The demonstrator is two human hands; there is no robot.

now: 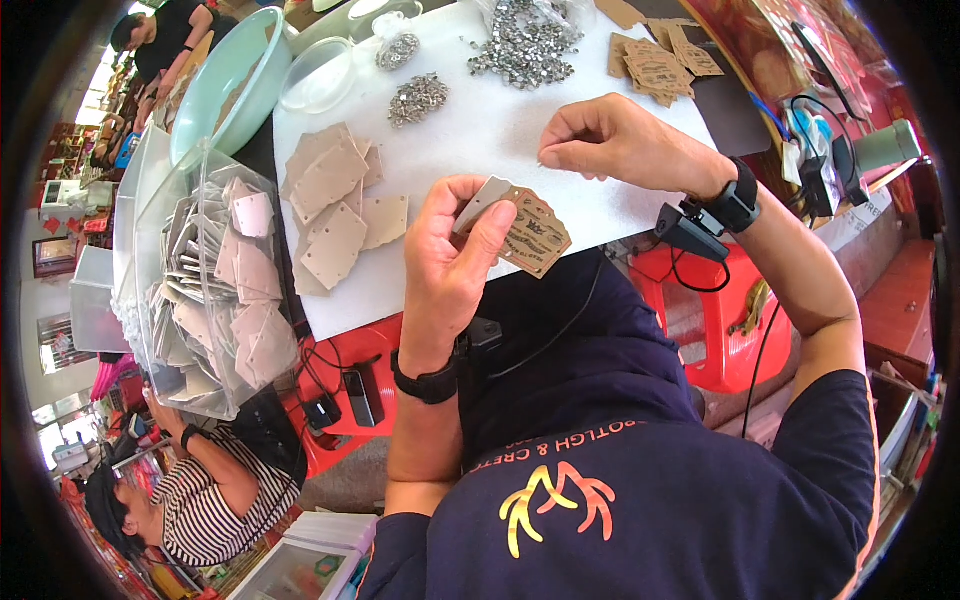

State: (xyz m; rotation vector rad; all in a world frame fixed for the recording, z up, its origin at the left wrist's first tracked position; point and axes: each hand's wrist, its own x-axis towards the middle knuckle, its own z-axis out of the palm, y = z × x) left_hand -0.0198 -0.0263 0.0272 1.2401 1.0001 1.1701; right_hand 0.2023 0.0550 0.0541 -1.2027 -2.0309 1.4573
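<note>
My left hand [455, 255] is closed around a brown printed card [538, 235] with a scalloped edge and a plain grey card [482, 200], the thumb pressed over them. To the right and a little farther away, my right hand [600, 140] hovers over the white table sheet [480, 130], its fingers bent into a pinch. Whatever may be between those fingertips is too small to make out. A loose pile of plain grey cards with punched holes [330, 195] lies left of my left hand.
Small metal pieces lie in a large heap [520, 45] and a smaller heap [418, 100] at the back. Brown printed cards [655, 65] are stacked back right. Left stands a clear box [215, 385] of grey cards, beside a pale green basin [190, 110]. Two other people are at left.
</note>
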